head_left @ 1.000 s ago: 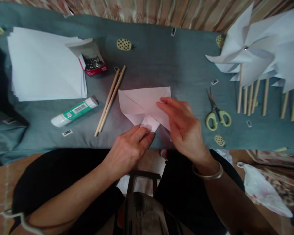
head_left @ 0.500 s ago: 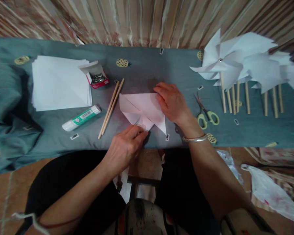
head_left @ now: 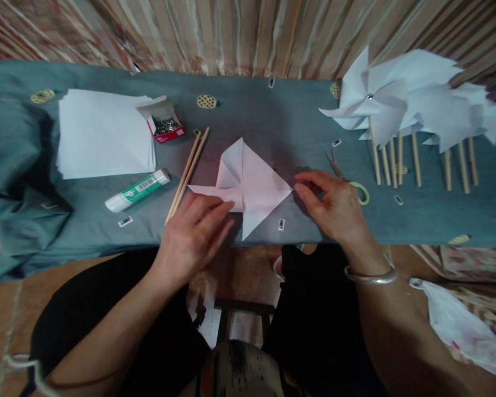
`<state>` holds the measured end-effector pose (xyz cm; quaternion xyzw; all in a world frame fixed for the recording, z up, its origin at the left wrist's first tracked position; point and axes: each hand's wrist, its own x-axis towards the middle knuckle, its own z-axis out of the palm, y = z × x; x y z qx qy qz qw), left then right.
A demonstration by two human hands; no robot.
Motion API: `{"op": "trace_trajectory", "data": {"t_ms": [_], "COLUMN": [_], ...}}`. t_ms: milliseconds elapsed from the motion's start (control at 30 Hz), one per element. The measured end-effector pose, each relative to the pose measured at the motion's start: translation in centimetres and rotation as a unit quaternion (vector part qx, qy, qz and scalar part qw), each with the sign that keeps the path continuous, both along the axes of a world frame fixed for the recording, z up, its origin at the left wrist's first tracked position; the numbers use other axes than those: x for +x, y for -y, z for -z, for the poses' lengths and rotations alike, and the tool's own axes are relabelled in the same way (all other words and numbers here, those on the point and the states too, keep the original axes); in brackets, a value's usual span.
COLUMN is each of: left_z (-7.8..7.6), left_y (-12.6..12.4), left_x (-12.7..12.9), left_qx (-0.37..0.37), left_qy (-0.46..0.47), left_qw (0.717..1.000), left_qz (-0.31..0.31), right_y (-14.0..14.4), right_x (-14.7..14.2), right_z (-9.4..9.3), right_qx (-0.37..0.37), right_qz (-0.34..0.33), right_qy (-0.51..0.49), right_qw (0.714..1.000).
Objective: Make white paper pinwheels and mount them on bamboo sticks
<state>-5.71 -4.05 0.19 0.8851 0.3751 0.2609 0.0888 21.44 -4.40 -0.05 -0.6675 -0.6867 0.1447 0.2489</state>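
- White paper, folded into a half-made pinwheel (head_left: 248, 184), lying flat on the grey-green cloth of the counter (head_left: 273, 116), near its front edge, between the two hands.
- Left hand (head_left: 192, 234) resting with fingers spread flat on the near left flap, open rather than gripping; right hand (head_left: 334, 207) loosely open too, fingertips just at the right-hand point of the paper, clamped on nothing that shows.
- Risk of the raised upper flap springing back: only light finger pressure holding the folds (no pin or glue visible at the centre).
- Risk of the sheet sliding off the front edge, since the lower point sits close to it and the cloth looks smooth.
- Scissors (head_left: 357, 190) partly hidden under the right hand, blades pointing away: a careless sweep of that hand could knock them or nick a finger.
- Two wooden sticks (head_left: 188, 173) touching or just beside the left tip of the paper, likely to roll if bumped by the left hand.
- Glue stick (head_left: 137, 190) and open box of pins (head_left: 165, 124) further left, near the stack of blank sheets (head_left: 103, 135); spilled pins possible if the box is jogged.
- Finished pinwheels (head_left: 400, 94) well apart on the right.
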Motion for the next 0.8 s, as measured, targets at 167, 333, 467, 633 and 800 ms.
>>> {"op": "trace_trajectory", "data": {"t_ms": [167,333,467,633,800], "left_z": [0.6,0.7,1.0,1.2,0.9], "left_y": [2.0,1.8,1.9,2.4,2.7], "left_x": [2.3,2.2,2.0,1.9,1.6], "left_qx": [-0.022,-0.021,-0.026,-0.017,-0.02], "left_qy": [-0.007,-0.033,-0.057,-0.036,-0.042], "left_qw": [0.997,0.997,0.995,0.996,0.995], "left_qz": [0.08,0.069,0.072,0.075,0.085], "right_y": [1.2,3.9,4.9,4.7,4.3], "right_x": [-1.1,-2.0,-2.2,-2.5,-1.7], "right_z": [0.7,-0.1,-0.4,-0.3,-0.4], "right_qx": [0.028,-0.003,0.028,0.032,-0.025], "right_qz": [-0.076,-0.059,-0.051,-0.093,-0.124], "right_qy": [0.02,-0.003,0.002,0.0,-0.039], "right_qw": [0.997,0.998,0.998,0.995,0.991]}}
